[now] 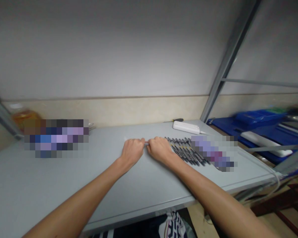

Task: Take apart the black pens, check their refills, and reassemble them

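My left hand (133, 149) and my right hand (159, 148) are both closed, knuckles up, close together over the middle of the grey table (109, 195). Between them a short, thin, shiny stretch of a pen (146, 143) shows; the fists cover the rest of it. Just right of my right hand, several dark pens (186, 150) lie side by side in slanting rows. My right wrist is in front of the nearest ones.
Behind the pens are a white power strip (186, 127) with a cable and a screwdriver (178, 120). A bottle of amber liquid (24, 117) stands at the back left beside a blurred-out item. Metal posts (229, 62) frame the table; blue trays (259, 116) lie beyond the right edge.
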`<state>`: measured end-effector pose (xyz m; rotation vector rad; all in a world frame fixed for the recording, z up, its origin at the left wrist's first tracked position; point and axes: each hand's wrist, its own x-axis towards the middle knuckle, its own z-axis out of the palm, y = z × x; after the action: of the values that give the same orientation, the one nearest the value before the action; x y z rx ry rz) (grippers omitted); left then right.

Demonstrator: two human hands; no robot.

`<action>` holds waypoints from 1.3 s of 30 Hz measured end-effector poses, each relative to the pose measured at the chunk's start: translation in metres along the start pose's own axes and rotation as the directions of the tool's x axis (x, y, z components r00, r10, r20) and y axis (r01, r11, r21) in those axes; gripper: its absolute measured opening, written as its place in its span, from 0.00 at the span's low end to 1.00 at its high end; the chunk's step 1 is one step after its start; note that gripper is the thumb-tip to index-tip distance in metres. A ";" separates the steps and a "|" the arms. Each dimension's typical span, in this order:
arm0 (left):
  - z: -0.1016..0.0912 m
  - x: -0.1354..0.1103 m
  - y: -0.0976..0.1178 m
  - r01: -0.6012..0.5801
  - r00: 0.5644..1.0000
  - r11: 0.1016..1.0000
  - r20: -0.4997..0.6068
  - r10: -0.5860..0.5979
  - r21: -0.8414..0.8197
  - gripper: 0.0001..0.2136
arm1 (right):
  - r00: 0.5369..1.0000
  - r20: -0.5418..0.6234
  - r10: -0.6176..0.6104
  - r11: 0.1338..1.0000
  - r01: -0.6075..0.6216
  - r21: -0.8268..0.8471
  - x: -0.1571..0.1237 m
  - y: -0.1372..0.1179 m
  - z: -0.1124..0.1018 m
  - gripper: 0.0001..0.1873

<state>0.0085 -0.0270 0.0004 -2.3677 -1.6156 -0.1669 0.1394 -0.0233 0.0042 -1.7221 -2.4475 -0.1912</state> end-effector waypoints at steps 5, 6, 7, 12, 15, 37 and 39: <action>-0.003 -0.001 0.003 -0.176 0.957 0.981 -0.219 0.190 0.083 0.07 | 0.991 0.128 0.032 0.982 -0.055 0.179 0.007 0.015 -0.004 0.21; -0.004 -0.001 0.003 -0.189 0.946 0.977 -0.249 0.209 0.103 0.06 | 0.986 0.167 0.011 0.971 -0.050 0.233 0.008 0.018 -0.006 0.22; -0.004 -0.001 0.003 -0.202 0.936 0.972 -0.267 0.228 0.122 0.06 | 0.979 0.201 -0.019 0.959 -0.039 0.280 0.009 0.020 -0.008 0.22; 0.000 0.001 0.004 -0.195 0.943 0.967 -0.240 0.232 0.166 0.07 | 0.971 0.227 -0.075 0.958 0.007 0.285 0.009 0.021 -0.010 0.21; 0.002 0.001 0.007 -0.130 0.965 0.978 -0.204 0.162 0.162 0.08 | 0.996 0.087 0.035 0.992 -0.045 0.119 0.006 0.013 -0.008 0.19; -0.002 -0.005 0.011 0.212 0.974 0.940 0.133 -0.181 -0.269 0.13 | 0.987 -0.026 -0.159 0.982 0.155 -0.109 0.000 -0.004 0.000 0.20; -0.001 -0.005 0.010 0.235 0.967 0.929 0.166 -0.193 -0.286 0.12 | 0.984 -0.018 -0.179 0.977 0.176 -0.117 0.000 -0.003 0.002 0.19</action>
<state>0.0164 -0.0349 -0.0012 -2.4599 -2.0462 -0.3258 0.1365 -0.0235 0.0021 -1.5281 -2.6165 -0.3808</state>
